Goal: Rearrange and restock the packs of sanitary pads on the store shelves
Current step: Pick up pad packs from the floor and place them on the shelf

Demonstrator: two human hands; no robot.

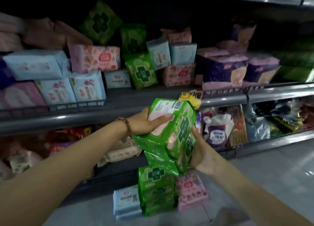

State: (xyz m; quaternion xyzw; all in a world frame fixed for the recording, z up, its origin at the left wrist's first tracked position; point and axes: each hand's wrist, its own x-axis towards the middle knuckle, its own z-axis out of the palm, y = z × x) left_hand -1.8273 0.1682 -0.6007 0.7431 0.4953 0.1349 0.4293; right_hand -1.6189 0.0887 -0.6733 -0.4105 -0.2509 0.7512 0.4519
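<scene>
Both hands hold a green multi-pack of sanitary pads (pixel 171 134) in front of the shelves. My left hand (pixel 144 122), with a bead bracelet on its wrist, grips the pack's upper left side, fingers curled over its top face. My right hand (pixel 203 154) holds its lower right edge from beneath. The upper shelf (pixel 119 113) carries blue, pink, green and purple packs, some tilted or leaning. On the floor below the held pack stand a stack of green packs (pixel 156 190), a blue pack (pixel 126 202) and a pink pack (pixel 192 191).
A yellow price tag (pixel 191 96) hangs on the shelf rail just behind the held pack. The lower shelf (pixel 254 147) holds mixed goods, among them a purple-and-white pouch (pixel 216 132). Grey tiled floor (pixel 271 174) lies to the right.
</scene>
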